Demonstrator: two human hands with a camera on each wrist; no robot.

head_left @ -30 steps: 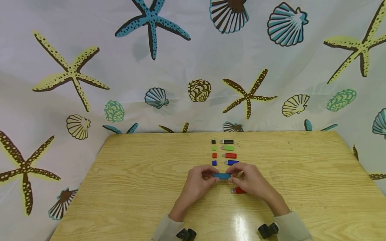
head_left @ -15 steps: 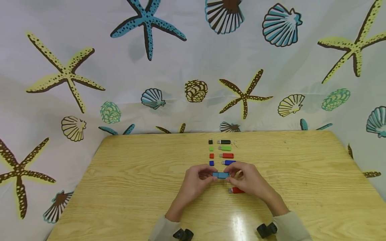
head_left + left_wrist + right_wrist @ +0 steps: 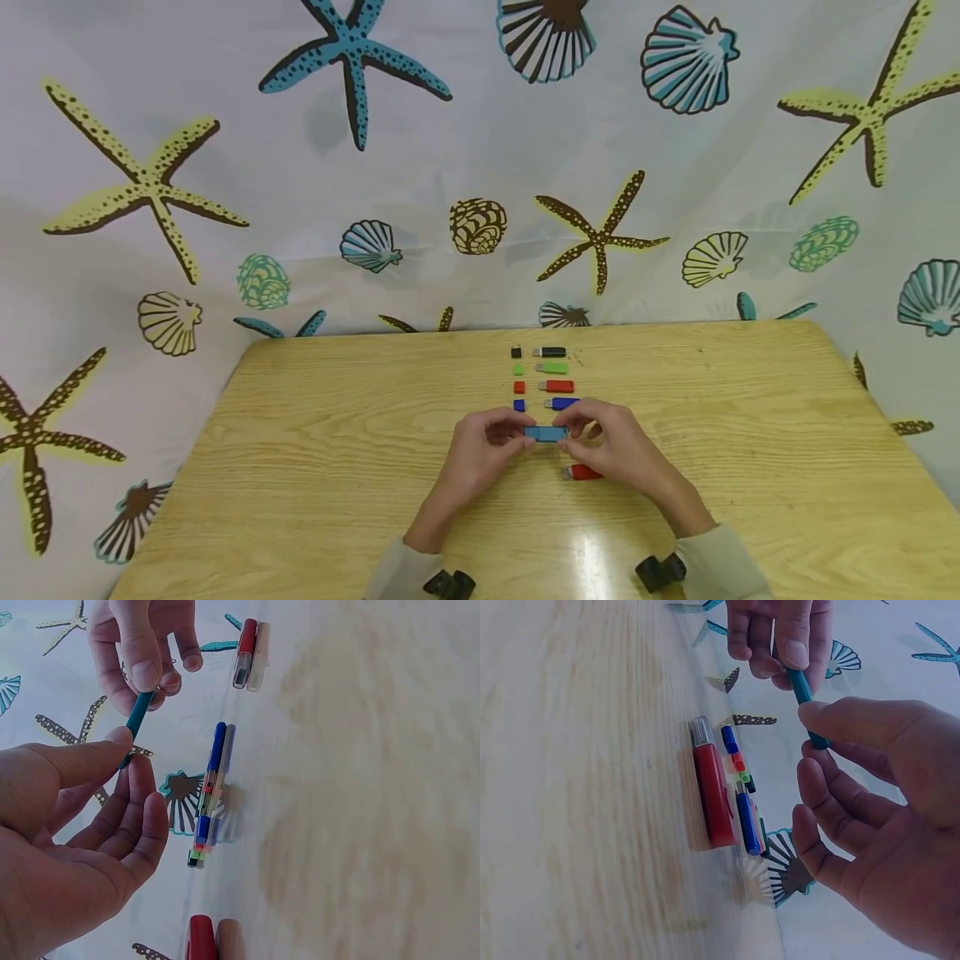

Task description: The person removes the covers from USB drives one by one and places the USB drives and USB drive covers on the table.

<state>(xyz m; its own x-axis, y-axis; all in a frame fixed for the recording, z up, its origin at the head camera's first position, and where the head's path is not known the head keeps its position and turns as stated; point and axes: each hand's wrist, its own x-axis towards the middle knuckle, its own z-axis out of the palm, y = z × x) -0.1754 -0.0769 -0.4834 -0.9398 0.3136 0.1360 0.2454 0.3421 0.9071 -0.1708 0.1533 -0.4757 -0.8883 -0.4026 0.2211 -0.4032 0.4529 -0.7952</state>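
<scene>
Light blue plastic shows between the fingertips: a USB stick (image 3: 552, 434) held just off the wooden table (image 3: 315, 500), near the middle. The left hand (image 3: 478, 458) pinches its short cap (image 3: 531, 433) between thumb and fingers; the right hand (image 3: 618, 446) pinches the longer body's far end. A seam runs between the two parts, which look to be touching; whether the cap sits fully home cannot be told.

Beyond the hands, four sticks lie uncapped, each with a matching cap apart on its left: black stick (image 3: 552, 352) and black cap (image 3: 516, 352), green stick (image 3: 553, 367) and green cap (image 3: 517, 369), red stick (image 3: 558, 387) and red cap (image 3: 519, 387), dark blue stick (image 3: 559, 403) and dark blue cap (image 3: 519, 405). Nearer the person, a larger red stick (image 3: 582, 472), partly covered by the right hand, also has its plug bare. A cut-off red piece (image 3: 201, 939) in the left wrist view may be its cap.

By this layout, the light blue pair alone appears joined; the other five sticks lie uncapped.
</scene>
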